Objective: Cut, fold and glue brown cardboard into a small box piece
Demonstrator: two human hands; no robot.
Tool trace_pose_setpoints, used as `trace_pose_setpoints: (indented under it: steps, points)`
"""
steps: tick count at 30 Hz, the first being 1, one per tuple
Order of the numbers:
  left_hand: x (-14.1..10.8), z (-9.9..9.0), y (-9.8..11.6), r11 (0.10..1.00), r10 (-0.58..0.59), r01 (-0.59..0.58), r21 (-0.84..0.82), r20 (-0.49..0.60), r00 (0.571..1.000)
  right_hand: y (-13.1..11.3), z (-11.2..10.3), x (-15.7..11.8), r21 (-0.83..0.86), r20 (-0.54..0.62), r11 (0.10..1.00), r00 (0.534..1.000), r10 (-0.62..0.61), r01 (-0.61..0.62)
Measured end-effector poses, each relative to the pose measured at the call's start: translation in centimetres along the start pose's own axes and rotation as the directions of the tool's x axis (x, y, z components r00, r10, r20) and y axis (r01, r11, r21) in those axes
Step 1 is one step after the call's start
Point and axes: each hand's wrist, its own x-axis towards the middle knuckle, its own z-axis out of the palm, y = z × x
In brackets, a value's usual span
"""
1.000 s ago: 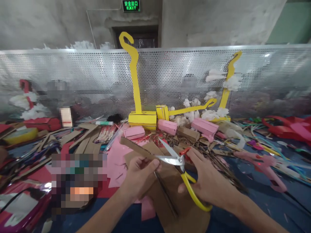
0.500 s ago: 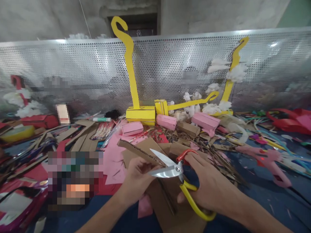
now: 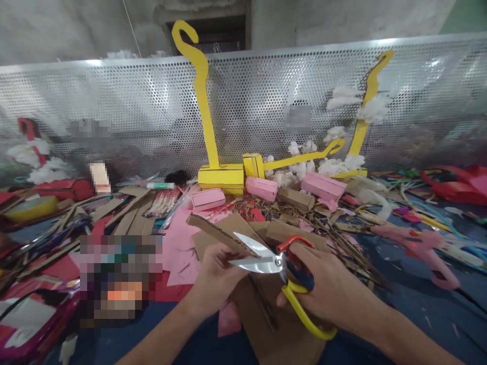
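Note:
Near the middle, my left hand [image 3: 217, 276] grips a strip of corrugated cardboard [image 3: 216, 233], which slants up to the left. Scissors [image 3: 279, 262] with one red and one yellow handle are in my right hand [image 3: 327, 284]. Their blades are parted and point left, beside the strip and close to my left fingers. Below the hands lies a larger brown cardboard piece [image 3: 292, 339] with a dark slit or groove. Small pink paper pieces [image 3: 229, 320] show by my left wrist.
Yellow hooked shapes [image 3: 207, 121] and yellow blocks [image 3: 220, 178] stand by a perforated metal panel [image 3: 133, 111]. Pink boxes [image 3: 207, 199], cardboard scraps and white fluff lie around. A pink glue gun [image 3: 422, 251] rests at right, a tape roll [image 3: 32, 208] at left.
The scissor blades are slightly closer together, with the lower blade raised a little. The hands hold the same things, and the view has shifted slightly.

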Motion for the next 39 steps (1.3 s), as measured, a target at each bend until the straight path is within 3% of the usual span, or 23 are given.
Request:
trace_pose_setpoints:
  steps: [11,16,20,25,30,39]
  points:
    - [0.1,0.2,1.0,0.998,-0.056,0.057,-0.018,0.084,0.995,0.6,0.8,0.3,0.040,-0.033,0.997,0.997,0.070,-0.069]
    - [0.5,0.1,1.8,0.998,0.061,-0.058,0.036,-0.074,0.995,0.6,0.3,0.6,0.023,-0.079,0.998,0.995,0.063,-0.061]
    - [1.0,0.3,2.9,0.991,0.134,-0.134,0.006,-0.055,0.989,0.4,0.1,0.5,0.001,-0.125,1.000,0.992,-0.007,0.007]
    - [0.7,0.6,2.5,0.996,0.084,-0.084,0.005,-0.016,0.996,0.3,0.4,0.2,-0.109,-0.177,0.992,0.981,-0.077,0.059]
    - [0.2,0.7,1.7,1.000,-0.018,0.018,-0.020,-0.003,1.000,0.1,0.4,0.3,-0.086,-0.122,0.995,0.990,-0.066,0.056]
    - [0.2,0.4,1.3,0.999,0.010,-0.009,-0.037,0.021,1.000,0.8,0.7,0.0,-0.111,-0.133,0.994,0.991,-0.022,0.007]
